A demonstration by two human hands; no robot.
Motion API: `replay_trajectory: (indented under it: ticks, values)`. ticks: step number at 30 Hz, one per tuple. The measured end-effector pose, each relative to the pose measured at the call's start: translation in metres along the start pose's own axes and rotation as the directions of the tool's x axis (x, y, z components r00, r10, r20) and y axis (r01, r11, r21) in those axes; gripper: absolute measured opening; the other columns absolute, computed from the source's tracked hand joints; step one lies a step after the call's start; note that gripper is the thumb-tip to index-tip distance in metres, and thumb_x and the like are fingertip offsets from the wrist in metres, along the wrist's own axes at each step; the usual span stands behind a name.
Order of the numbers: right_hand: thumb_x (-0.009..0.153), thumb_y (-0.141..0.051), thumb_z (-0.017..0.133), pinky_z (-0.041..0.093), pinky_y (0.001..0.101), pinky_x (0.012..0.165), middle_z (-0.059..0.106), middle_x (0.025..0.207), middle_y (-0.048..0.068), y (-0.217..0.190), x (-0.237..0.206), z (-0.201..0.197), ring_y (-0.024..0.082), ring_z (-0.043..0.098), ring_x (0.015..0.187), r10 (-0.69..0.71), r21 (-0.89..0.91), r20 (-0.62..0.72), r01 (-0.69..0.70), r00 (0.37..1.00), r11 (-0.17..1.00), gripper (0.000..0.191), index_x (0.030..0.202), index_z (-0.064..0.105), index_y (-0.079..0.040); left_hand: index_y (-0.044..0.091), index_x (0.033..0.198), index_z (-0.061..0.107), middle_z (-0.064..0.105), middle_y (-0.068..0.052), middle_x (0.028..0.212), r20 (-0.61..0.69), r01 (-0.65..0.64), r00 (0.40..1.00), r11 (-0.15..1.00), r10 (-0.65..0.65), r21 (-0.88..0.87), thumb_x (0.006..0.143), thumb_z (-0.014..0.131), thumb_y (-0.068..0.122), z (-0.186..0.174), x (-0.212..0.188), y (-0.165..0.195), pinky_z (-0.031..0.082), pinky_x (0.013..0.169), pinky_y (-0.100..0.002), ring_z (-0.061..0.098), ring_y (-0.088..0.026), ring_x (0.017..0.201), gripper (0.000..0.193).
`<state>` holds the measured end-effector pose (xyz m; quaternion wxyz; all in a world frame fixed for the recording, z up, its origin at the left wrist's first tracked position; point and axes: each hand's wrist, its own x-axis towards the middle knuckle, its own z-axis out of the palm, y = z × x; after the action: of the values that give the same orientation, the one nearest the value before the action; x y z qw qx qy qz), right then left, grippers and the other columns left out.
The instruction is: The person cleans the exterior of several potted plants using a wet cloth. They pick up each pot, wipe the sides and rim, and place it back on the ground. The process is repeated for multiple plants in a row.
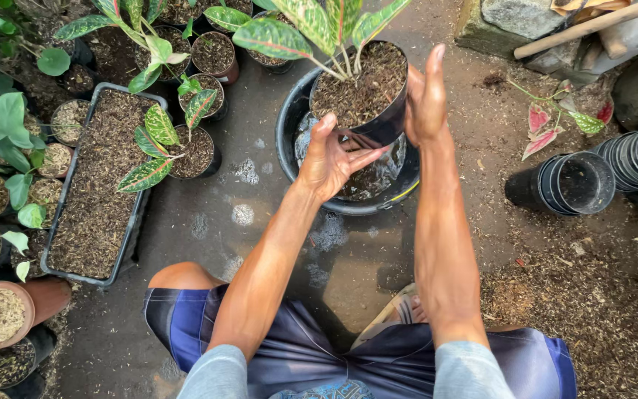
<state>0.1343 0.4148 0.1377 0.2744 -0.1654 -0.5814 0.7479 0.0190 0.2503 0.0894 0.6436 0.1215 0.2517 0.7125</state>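
Pots point(577, 182) (stacked) lie beside bucket point(286, 122).

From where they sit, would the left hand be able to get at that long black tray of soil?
Probably yes. The left hand is cupped under the potted plant over the black tub; the long tray lies on its side, across bare ground, though it must let go first.

Both hands point(378, 133) hold a potted plant point(359, 92) above a black bucket point(289, 129)
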Motion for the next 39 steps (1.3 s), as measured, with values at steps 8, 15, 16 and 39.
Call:
replay_trajectory:
  ticks: [8,15,16,39]
  values:
    - [0.111,-0.064,0.023,0.034,0.0444,0.124,0.053,0.15,0.027,0.014,-0.048,0.05,0.041,0.048,0.142,-0.515,-0.688,-0.203,0.253,0.833,0.68,0.087,0.148,0.048,0.011,-0.007,0.138,0.039,0.057,-0.031,0.121,-0.064,0.0,0.998,0.998,-0.004,-0.064,0.081,0.064,0.07,-0.002,0.012,0.001,0.056,0.106,-0.049,0.066,-0.04,0.111,0.099]
    - [0.109,-0.061,0.032,0.026,0.0563,0.129,0.042,0.155,0.033,0.034,-0.064,0.118,0.052,0.039,0.149,-0.721,-0.927,-0.081,0.214,0.688,0.309,0.084,0.15,0.04,0.011,-0.007,0.136,0.044,0.057,-0.026,0.113,-0.037,-0.092,0.995,0.99,0.089,-0.11,0.09,0.068,0.064,-0.014,0.015,0.007,0.061,0.093,-0.045,0.067,-0.033,0.098,0.088]
    - [0.11,-0.062,0.029,0.022,0.0576,0.13,0.035,0.158,0.034,0.041,-0.066,0.126,0.054,0.032,0.151,-0.717,-0.928,-0.078,0.211,0.693,0.306,0.085,0.153,0.034,0.012,-0.006,0.135,0.044,0.057,-0.024,0.114,-0.055,-0.091,0.995,0.987,0.084,-0.133,0.089,0.069,0.062,-0.016,0.015,0.008,0.061,0.093,-0.045,0.067,-0.031,0.1,0.085]
    - [0.097,-0.031,0.057,0.045,0.0466,0.112,0.065,0.129,0.015,0.036,-0.021,0.01,0.029,0.061,0.121,-0.033,0.388,-0.395,0.2,0.918,0.9,0.046,0.13,0.058,0.0,0.006,0.16,0.025,0.039,-0.035,0.148,-0.136,0.043,0.991,0.963,-0.007,0.265,0.073,0.06,0.086,-0.039,0.018,0.025,0.053,0.106,-0.058,0.053,-0.052,0.131,0.124]
